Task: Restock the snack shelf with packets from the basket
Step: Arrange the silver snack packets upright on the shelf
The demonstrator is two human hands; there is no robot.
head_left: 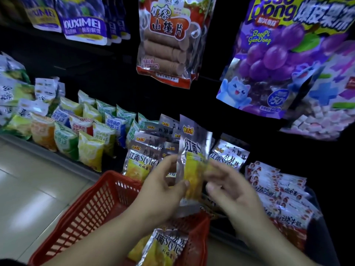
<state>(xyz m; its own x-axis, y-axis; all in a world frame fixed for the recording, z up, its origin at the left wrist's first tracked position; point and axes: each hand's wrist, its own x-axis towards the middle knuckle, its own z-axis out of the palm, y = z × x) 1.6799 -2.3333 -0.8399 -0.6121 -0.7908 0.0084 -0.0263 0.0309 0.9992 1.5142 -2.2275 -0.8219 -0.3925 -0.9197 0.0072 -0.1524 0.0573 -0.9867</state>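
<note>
Your left hand pinches a silver packet and holds it upright: thumb in front on the yellow lower part, fingers behind its left edge. Your right hand is just right of the packet, fingers spread loose and blurred; can't tell if the fingertips touch it. The packet stands between both hands, above the far rim of the red basket. The basket sits under your left forearm, and spare packets of the same kind lie in it below your wrists. Just beyond the hands, matching shelf packets stand on the shelf. Red-and-white packets are right of the right hand, yellow and green bags left of the left hand. A purple grape bag hangs high above the hands.
</note>
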